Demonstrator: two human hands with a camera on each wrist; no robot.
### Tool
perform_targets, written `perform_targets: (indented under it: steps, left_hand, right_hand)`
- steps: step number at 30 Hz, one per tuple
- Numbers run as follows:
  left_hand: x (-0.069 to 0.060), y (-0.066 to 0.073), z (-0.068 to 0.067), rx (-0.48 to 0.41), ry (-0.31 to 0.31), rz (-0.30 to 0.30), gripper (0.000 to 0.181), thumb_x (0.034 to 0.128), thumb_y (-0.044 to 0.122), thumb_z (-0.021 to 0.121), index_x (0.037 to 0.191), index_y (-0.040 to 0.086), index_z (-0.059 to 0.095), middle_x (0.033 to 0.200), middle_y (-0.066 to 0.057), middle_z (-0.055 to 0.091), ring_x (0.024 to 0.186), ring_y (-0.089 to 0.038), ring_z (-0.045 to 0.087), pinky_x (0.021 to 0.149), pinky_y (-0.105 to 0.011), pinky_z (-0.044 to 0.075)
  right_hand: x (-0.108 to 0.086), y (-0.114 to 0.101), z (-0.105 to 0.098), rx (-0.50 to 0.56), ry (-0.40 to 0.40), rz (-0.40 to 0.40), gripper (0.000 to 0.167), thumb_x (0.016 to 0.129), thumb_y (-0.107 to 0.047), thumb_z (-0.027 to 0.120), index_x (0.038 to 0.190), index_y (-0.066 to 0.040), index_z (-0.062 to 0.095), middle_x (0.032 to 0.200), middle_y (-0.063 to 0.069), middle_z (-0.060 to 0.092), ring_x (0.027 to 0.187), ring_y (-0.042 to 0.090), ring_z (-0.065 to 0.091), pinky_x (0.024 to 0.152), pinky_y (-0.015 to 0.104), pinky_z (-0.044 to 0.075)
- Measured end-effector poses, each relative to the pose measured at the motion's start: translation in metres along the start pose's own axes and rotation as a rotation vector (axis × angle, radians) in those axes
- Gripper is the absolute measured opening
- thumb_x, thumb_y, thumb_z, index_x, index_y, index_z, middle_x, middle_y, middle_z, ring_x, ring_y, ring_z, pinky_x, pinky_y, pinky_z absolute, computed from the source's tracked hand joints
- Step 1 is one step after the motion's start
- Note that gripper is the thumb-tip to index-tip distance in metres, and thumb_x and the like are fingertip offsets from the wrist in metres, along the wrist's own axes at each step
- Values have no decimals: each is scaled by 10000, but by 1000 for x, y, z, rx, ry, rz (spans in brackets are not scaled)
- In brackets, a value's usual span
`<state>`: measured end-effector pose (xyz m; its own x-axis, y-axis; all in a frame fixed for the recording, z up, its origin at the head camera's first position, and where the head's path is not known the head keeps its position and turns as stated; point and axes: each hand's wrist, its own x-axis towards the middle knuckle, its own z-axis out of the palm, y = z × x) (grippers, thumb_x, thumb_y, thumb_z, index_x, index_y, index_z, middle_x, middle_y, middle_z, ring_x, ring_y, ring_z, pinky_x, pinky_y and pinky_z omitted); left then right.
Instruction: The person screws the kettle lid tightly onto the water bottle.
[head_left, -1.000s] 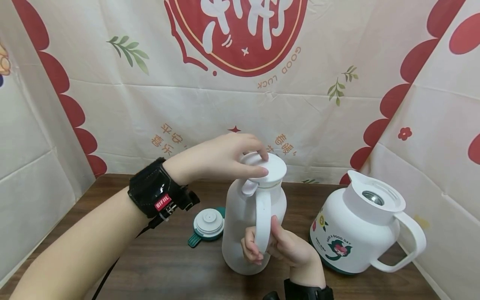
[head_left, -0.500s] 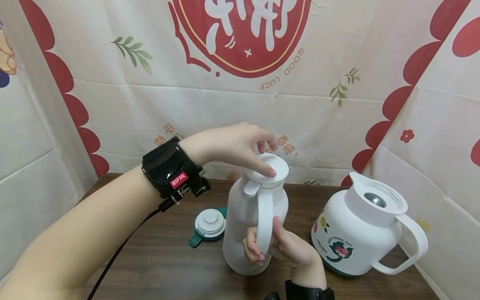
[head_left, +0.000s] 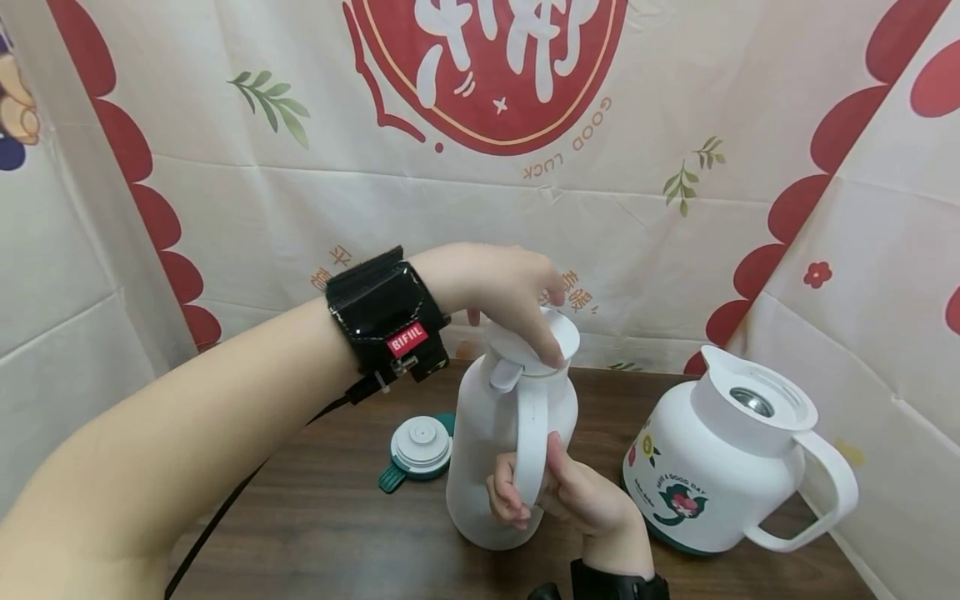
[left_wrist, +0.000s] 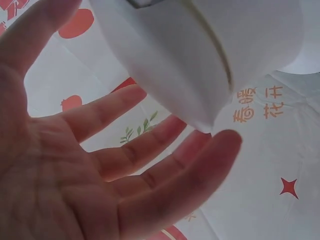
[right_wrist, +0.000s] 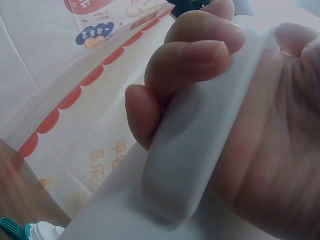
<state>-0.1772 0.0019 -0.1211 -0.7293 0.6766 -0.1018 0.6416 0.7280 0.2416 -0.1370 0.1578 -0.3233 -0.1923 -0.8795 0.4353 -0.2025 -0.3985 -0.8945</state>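
A tall white jug (head_left: 480, 442) stands upright on the table, its white lid (head_left: 564, 327) on top. Over that lid is the left hand (head_left: 504, 287), its thumb on the near side and its fingers reaching round the far side. The left wrist view shows the fingers of the left hand (left_wrist: 110, 165) bent around the lid and spout (left_wrist: 175, 75). Low on the jug, the right hand (head_left: 573, 500) grips the handle (head_left: 531, 433). In the right wrist view, fingers of the right hand (right_wrist: 240, 115) curl round the handle (right_wrist: 195, 135).
A second white jug (head_left: 712, 467) with a printed picture and a metal-centred opening stands at the right. Left of the tall jug lies a white and green lid (head_left: 421, 446) on the brown table (head_left: 337, 508). A printed cloth (head_left: 450, 200) hangs behind.
The left hand has turned and shifted right across the lid, its wrist swinging to the right and up. The right hand keeps hold of the handle. The view has shifted slightly.
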Motion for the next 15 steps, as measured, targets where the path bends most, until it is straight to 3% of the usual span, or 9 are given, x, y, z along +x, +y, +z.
perform_targets:
  steps: [5, 15]
  left_hand:
    - [0, 4, -3, -28, -40, -25, 571, 758, 417, 770, 1245, 174, 599, 1082, 23, 547, 904, -181, 564, 526, -321, 536]
    - [4, 7, -2, -26, -61, -27, 464, 755, 372, 777, 1140, 159, 629, 1031, 8, 579, 872, -194, 585, 514, -323, 537]
  right_hand:
    - [0, 0, 0, -3, 3, -1, 701, 976, -508, -58, 858, 55, 344, 747, 170, 338, 644, 294, 350, 596, 395, 328]
    - [1, -1, 0, -4, 8, -2, 696, 980, -501, -57, 868, 55, 347, 758, 165, 347, 656, 296, 360, 618, 400, 337]
